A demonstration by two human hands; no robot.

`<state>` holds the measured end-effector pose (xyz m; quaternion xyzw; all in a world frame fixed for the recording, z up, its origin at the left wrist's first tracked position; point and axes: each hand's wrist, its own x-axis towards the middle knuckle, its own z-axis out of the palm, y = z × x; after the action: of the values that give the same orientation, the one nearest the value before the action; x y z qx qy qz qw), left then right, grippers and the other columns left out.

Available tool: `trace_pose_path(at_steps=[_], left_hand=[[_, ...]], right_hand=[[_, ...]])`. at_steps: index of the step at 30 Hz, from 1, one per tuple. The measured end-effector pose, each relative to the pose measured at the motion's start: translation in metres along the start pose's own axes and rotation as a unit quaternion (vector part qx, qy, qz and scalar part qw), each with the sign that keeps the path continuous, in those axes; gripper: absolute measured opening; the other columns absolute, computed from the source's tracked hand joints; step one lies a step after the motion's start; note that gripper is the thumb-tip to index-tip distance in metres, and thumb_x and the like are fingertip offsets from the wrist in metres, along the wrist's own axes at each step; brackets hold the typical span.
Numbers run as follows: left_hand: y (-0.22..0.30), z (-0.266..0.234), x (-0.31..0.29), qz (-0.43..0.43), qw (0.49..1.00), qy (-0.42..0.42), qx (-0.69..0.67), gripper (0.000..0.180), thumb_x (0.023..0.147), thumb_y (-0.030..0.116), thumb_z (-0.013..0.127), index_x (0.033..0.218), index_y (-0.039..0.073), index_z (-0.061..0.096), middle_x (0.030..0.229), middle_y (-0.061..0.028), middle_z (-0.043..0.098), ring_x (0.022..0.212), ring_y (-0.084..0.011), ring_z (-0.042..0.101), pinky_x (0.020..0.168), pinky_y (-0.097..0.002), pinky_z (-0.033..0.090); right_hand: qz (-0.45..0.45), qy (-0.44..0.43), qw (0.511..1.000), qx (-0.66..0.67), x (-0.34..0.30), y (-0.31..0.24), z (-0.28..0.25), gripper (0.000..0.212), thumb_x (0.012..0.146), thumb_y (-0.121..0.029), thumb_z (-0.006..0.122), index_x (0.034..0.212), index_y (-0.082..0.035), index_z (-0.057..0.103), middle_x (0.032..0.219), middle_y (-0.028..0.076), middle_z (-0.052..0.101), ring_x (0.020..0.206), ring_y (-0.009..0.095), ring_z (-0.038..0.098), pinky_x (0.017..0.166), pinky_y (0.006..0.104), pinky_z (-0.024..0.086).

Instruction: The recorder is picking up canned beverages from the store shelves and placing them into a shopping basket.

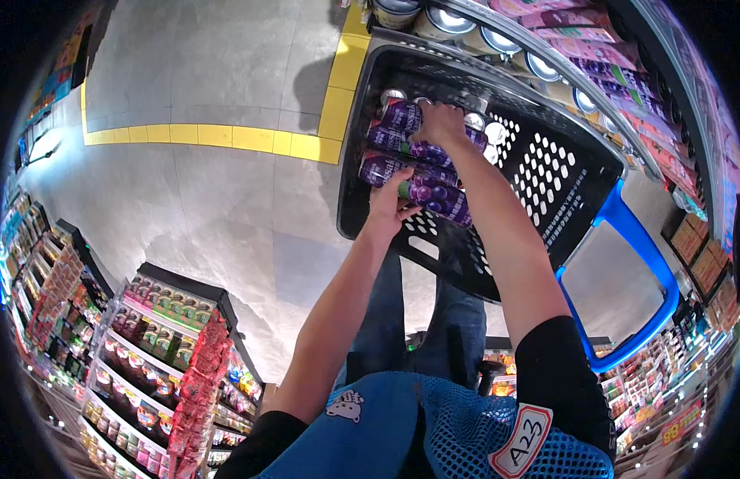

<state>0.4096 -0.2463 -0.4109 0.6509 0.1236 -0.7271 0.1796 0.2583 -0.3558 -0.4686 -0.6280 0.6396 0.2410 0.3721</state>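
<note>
Several purple drink cans with grape pictures lie on their sides in a black shopping basket [355,191]. My left hand [388,206] is closed around a purple can [438,199] in the nearest row, its thumb on top and fingers along the near side. Farther in, my right hand [442,125] reaches down over the far cans, fingers bent around a purple can [402,116]; the hand partly hides it. Silver can ends show beside the right hand. Between the two hands lies another row of purple cans [392,139].
The basket's blue handle [665,279] sticks out at the right. Beyond the basket, a shelf holds large tins [449,20] and pink and purple packets [601,68]. Yellow floor tape [226,136] runs at the left. A stocked display rack [150,343] stands at lower left.
</note>
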Motion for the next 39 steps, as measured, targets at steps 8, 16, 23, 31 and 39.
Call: trace_pose_path(at_steps=[8, 16, 23, 31, 39], left_hand=[[0.017, 0.012, 0.000, 0.021, 0.999, 0.026, 0.016, 0.075, 0.063, 0.029, 0.083, 0.124, 0.011, 0.043, 0.112, -0.0079, 0.054, 0.097, -0.0274, 0.058, 0.074, -0.0436, 0.057], [0.031, 0.023, 0.024, 0.027, 0.999, -0.014, 0.027, 0.050, 0.073, 0.029, 0.075, 0.116, 0.016, 0.055, 0.112, -0.0028, 0.056, 0.102, -0.0207, 0.056, 0.078, -0.0408, 0.052], [0.056, 0.070, 0.041, 0.060, 0.996, -0.064, 0.006, 0.042, 0.076, 0.026, 0.074, 0.112, 0.018, 0.056, 0.106, -0.0026, 0.058, 0.096, -0.0208, 0.059, 0.078, -0.0416, 0.051], [0.086, 0.111, 0.100, 0.082, 0.996, 0.032, 0.016, 0.068, 0.064, 0.029, 0.085, 0.115, 0.004, 0.047, 0.101, -0.0113, 0.056, 0.083, -0.0250, 0.061, 0.053, -0.0398, 0.058], [0.094, 0.118, 0.119, 0.101, 0.992, 0.055, 0.045, 0.064, 0.065, 0.038, 0.085, 0.108, 0.005, 0.051, 0.087, -0.0090, 0.058, 0.061, -0.0218, 0.059, 0.046, -0.0307, 0.052]], right_hand=[[-0.038, 0.017, 0.999, 0.023, 0.020, -0.010, 0.017, 0.090, 0.061, -0.057, 0.077, 0.134, -0.014, 0.046, 0.127, 0.018, 0.053, 0.116, 0.035, 0.052, 0.099, 0.0422, 0.043], [-0.082, 0.092, 0.979, 0.165, 0.006, 0.023, 0.031, 0.086, 0.070, -0.062, 0.067, 0.134, -0.009, 0.046, 0.132, 0.020, 0.050, 0.122, 0.034, 0.048, 0.102, 0.0412, 0.038], [0.046, 0.092, 0.841, 0.530, -0.023, 0.098, 0.022, 0.064, 0.081, -0.055, 0.064, 0.121, -0.005, 0.060, 0.115, 0.013, 0.064, 0.108, 0.024, 0.059, 0.098, 0.0314, 0.039], [0.152, 0.038, 0.659, 0.736, -0.037, 0.110, 0.021, 0.047, 0.085, -0.036, 0.068, 0.119, -0.005, 0.057, 0.109, 0.004, 0.062, 0.107, 0.016, 0.055, 0.098, 0.0335, 0.039], [0.150, 0.045, 0.564, 0.811, -0.003, 0.112, 0.018, 0.046, 0.076, -0.029, 0.079, 0.108, -0.004, 0.059, 0.108, 0.005, 0.061, 0.101, 0.017, 0.057, 0.093, 0.0406, 0.045]])
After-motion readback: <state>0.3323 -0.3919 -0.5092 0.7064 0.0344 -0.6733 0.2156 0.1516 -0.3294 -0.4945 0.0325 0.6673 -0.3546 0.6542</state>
